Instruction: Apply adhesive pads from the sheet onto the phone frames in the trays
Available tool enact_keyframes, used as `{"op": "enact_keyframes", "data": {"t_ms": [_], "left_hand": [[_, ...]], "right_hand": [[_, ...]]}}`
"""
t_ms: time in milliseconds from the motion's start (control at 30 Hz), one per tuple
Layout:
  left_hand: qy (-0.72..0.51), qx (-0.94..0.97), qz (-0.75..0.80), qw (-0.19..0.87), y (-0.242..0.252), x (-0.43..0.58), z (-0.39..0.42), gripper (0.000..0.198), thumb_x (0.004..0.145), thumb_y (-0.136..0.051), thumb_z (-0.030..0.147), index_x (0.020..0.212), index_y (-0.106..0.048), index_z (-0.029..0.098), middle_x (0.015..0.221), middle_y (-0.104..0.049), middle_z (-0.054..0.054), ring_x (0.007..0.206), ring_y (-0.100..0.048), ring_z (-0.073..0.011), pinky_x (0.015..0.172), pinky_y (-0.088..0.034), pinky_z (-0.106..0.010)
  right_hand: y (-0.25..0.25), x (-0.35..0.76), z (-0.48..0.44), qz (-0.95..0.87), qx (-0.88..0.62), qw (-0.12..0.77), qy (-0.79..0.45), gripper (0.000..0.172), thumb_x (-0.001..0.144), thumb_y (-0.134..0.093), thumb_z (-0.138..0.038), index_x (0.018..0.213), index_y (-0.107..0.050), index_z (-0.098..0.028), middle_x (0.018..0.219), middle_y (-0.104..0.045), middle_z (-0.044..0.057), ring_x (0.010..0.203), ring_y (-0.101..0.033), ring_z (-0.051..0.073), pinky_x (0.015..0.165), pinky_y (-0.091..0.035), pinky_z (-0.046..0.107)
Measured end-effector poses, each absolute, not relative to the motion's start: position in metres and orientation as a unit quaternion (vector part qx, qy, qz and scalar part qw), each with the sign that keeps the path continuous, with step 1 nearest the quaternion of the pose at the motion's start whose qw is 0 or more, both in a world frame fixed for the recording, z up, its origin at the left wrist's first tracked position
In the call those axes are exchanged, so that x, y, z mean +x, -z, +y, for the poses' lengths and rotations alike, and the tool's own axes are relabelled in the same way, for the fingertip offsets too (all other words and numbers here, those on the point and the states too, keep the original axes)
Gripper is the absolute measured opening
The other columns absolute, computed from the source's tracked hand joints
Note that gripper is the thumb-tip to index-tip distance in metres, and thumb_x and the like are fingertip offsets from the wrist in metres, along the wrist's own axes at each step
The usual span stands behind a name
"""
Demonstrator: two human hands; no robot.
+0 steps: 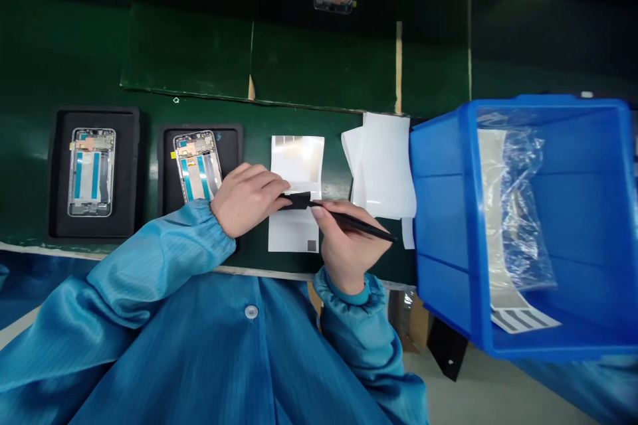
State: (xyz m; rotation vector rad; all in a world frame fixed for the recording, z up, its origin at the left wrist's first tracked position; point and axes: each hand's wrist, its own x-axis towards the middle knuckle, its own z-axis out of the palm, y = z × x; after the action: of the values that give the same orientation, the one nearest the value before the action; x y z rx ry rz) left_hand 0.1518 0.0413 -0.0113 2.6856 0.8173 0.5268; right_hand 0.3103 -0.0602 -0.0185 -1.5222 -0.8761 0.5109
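The fingers of your left hand (253, 200) pinch one end of a small black strip (299, 200), which sits above a white sheet (292, 232) with its long axis running roughly left to right. Your right hand (353, 247) grips the black tweezers (369, 228), their tips pointing left to the strip's right end, their shaft sloping down to the right. The sheet lies lengthwise away from you on the green tabletop (339, 176), a dark square printed at its near right corner; any lettering is too small to read. Left of it, an opened phone (198, 163) tilts in a black tray (232, 146). Right of it, white papers (386, 166) lie beside a blue bin (443, 212).
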Motion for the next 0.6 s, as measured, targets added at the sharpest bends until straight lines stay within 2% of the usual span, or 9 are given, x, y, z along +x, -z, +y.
{"op": "enact_keyframes", "data": {"t_ms": [100, 167, 267, 400, 533, 600], "left_hand": [[-0.166, 0.925, 0.316, 0.131, 0.001, 0.136, 0.034, 0.038, 0.092, -0.066, 0.04, 0.12, -0.065, 0.014, 0.121, -0.071, -0.01, 0.107, -0.063, -0.0255, 0.086, -0.046, -0.037], [-0.151, 0.918, 0.345, 0.125, -0.008, 0.115, 0.026, 0.045, 0.092, -0.065, 0.041, 0.126, -0.062, 0.013, 0.125, -0.068, -0.013, 0.109, -0.061, -0.0276, 0.088, -0.046, -0.04], [-0.111, 0.906, 0.388, 0.126, -0.014, 0.076, 0.011, 0.034, 0.094, -0.062, 0.036, 0.12, -0.065, 0.014, 0.116, -0.07, -0.012, 0.101, -0.061, -0.0273, 0.083, -0.047, -0.041], [-0.054, 0.902, 0.413, 0.114, -0.003, 0.035, -0.002, 0.033, 0.092, -0.065, 0.032, 0.121, -0.065, 0.015, 0.117, -0.069, -0.013, 0.107, -0.058, -0.0304, 0.089, -0.046, -0.045], [-0.083, 0.9, 0.416, 0.103, 0.013, 0.024, -0.001, 0.027, 0.093, -0.063, 0.027, 0.117, -0.065, 0.015, 0.112, -0.07, -0.011, 0.099, -0.058, -0.0265, 0.085, -0.046, -0.042], [-0.098, 0.899, 0.413, 0.106, 0.017, 0.023, 0.001, 0.021, 0.094, -0.062, 0.026, 0.111, -0.067, 0.014, 0.107, -0.071, -0.01, 0.095, -0.058, -0.025, 0.08, -0.046, -0.04]], "right_hand": [[0.01, 0.305, -0.059, -0.361, -0.658, 0.621, -0.227, 0.012, 0.072, -0.087, -0.023, 0.079, -0.077, -0.025, 0.076, -0.078, 0.001, 0.071, -0.076, 0.022, 0.067, -0.064, 0.038], [0.005, 0.3, -0.058, -0.351, -0.66, 0.622, -0.233, 0.014, 0.07, -0.088, -0.021, 0.078, -0.077, -0.025, 0.076, -0.078, 0.001, 0.071, -0.076, 0.022, 0.065, -0.063, 0.037], [0.001, 0.287, -0.056, -0.348, -0.664, 0.606, -0.267, 0.016, 0.069, -0.089, -0.021, 0.078, -0.077, -0.026, 0.076, -0.078, 0.001, 0.072, -0.076, 0.023, 0.064, -0.062, 0.036], [-0.001, 0.255, -0.043, -0.31, -0.632, 0.589, -0.398, 0.016, 0.069, -0.09, -0.025, 0.078, -0.077, -0.026, 0.073, -0.076, 0.0, 0.063, -0.071, 0.017, 0.056, -0.056, 0.03], [0.002, 0.215, -0.015, -0.239, -0.57, 0.546, -0.566, 0.016, 0.069, -0.088, -0.032, 0.075, -0.076, -0.023, 0.058, -0.067, -0.003, 0.051, -0.059, 0.012, 0.05, -0.049, 0.026], [0.006, 0.201, -0.001, -0.236, -0.555, 0.531, -0.596, 0.017, 0.071, -0.086, -0.034, 0.076, -0.076, -0.022, 0.055, -0.064, -0.004, 0.051, -0.056, 0.011, 0.052, -0.048, 0.026]]}}
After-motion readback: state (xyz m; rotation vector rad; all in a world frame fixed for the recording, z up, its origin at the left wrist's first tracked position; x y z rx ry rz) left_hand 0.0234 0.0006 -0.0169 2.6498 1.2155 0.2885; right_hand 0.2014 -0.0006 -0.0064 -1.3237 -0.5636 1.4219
